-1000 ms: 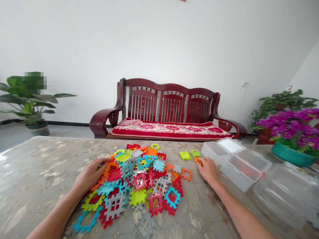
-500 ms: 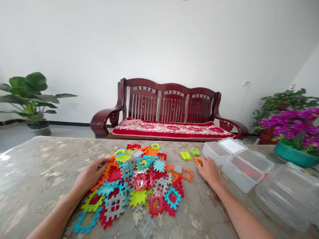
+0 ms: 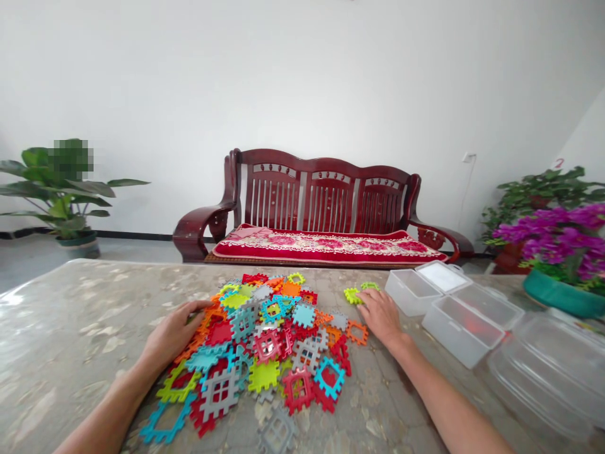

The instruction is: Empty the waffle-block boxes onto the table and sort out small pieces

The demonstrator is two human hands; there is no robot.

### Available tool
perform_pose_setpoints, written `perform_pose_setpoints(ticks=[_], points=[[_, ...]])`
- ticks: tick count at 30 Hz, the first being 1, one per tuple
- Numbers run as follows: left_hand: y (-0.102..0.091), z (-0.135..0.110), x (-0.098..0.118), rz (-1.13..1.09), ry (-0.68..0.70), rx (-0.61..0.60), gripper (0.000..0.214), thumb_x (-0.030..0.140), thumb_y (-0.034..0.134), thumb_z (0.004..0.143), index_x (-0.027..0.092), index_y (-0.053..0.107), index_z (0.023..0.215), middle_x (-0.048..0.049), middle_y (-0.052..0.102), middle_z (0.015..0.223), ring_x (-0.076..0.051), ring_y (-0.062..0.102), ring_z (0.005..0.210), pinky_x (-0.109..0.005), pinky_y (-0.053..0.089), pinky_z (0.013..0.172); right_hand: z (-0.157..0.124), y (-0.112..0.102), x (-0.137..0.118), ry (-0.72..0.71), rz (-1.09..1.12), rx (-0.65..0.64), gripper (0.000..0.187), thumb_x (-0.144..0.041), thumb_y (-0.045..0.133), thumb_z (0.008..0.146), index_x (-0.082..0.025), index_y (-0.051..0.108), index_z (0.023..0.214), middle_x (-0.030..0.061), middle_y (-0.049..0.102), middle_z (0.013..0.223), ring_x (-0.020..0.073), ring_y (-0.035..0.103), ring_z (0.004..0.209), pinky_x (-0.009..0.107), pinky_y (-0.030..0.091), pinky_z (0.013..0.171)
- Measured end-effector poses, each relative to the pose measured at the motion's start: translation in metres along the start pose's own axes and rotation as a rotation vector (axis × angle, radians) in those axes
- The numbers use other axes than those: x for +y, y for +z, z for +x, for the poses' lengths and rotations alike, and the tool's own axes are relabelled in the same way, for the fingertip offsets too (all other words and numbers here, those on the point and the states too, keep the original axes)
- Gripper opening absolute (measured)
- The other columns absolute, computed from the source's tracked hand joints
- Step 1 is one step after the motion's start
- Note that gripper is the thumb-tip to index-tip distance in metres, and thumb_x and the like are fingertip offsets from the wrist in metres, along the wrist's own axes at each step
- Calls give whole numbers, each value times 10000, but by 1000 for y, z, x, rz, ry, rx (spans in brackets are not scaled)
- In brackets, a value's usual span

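A pile of flat plastic interlocking tiles [image 3: 265,340] in red, orange, teal, grey and yellow-green lies on the marble-patterned table [image 3: 70,328]. My left hand [image 3: 171,334] rests palm down on the pile's left edge, fingers stretched over orange tiles. My right hand [image 3: 382,314] lies flat on the table at the pile's right side, fingers reaching toward two yellow-green tiles [image 3: 352,294]. An orange frame tile [image 3: 355,332] sits just left of its wrist. Neither hand grips anything that I can see.
Clear plastic boxes [image 3: 460,318] stand to the right, with a larger clear lid or tub [image 3: 548,372] nearer me. A teal pot of purple flowers [image 3: 562,252] is at the far right. Behind the table stand a red wooden bench [image 3: 321,214] and a potted plant [image 3: 61,195].
My right hand has slid left and a little forward, from the orange piece near the boxes toward the two yellow-green tiles. My left hand has stayed put.
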State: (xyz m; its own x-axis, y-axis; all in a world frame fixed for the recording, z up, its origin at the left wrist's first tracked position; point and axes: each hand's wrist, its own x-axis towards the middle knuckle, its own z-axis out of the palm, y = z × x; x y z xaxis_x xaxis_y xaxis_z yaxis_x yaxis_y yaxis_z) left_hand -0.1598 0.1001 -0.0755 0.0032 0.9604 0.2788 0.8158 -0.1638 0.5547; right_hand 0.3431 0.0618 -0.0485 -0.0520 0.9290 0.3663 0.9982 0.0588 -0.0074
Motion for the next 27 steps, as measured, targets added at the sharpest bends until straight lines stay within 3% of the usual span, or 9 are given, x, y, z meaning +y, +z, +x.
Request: perform_pose_setpoints(ticks=[9, 14, 17, 19, 23, 27], points=[[1, 0, -1, 16, -22, 10, 416, 466, 478, 806, 281, 727, 1083, -21, 762, 1113, -253, 708, 1004, -302, 530, 901, 17, 6, 4, 21, -21, -46, 218, -198, 599, 894, -276, 750, 1032, 57, 723, 1101, 251, 603, 1064, 367, 396, 884], [1, 0, -3, 9, -13, -7, 417, 456, 474, 812, 275, 714, 1101, -26, 754, 1142, -249, 698, 1031, -303, 515, 930, 16, 8, 2, 61, -6, -14, 311, -183, 596, 877, -240, 704, 1163, 87, 713, 1177, 268, 604, 1119, 387, 409, 936], [1, 0, -2, 4, -10, -10, 429, 463, 471, 806, 264, 716, 1097, -38, 754, 1143, -256, 693, 1046, -314, 516, 935, 8, 4, 3, 97, 97, 2, 309, -224, 603, 865, -234, 699, 1159, 84, 719, 1175, 261, 618, 1119, 382, 424, 959], [0, 0, 0, 6, -15, 0, 431, 469, 478, 796, 263, 724, 1083, -41, 758, 1133, -262, 692, 1046, -319, 520, 932, 0, -2, 3, 90, 238, -58, 273, -307, 604, 864, -232, 720, 1100, 74, 732, 1137, 248, 646, 1064, 365, 455, 933], [-1, -1, 3, 14, -26, 4, 430, 472, 477, 790, 268, 732, 1070, -38, 759, 1130, -268, 700, 1033, -325, 526, 927, -17, -18, 1, 28, 441, -250, 508, -405, 717, 734, -233, 673, 1210, 76, 698, 1218, 258, 647, 1068, 363, 483, 920], [-1, -1, 4, 29, -36, -8, 444, 473, 444, 811, 262, 724, 1084, -39, 754, 1138, -265, 702, 1038, -328, 521, 934, -26, -27, -6, -54, 433, -312, 720, -294, 767, 634, -232, 590, 1330, 102, 624, 1348, 285, 591, 1189, 394, 430, 1021]])
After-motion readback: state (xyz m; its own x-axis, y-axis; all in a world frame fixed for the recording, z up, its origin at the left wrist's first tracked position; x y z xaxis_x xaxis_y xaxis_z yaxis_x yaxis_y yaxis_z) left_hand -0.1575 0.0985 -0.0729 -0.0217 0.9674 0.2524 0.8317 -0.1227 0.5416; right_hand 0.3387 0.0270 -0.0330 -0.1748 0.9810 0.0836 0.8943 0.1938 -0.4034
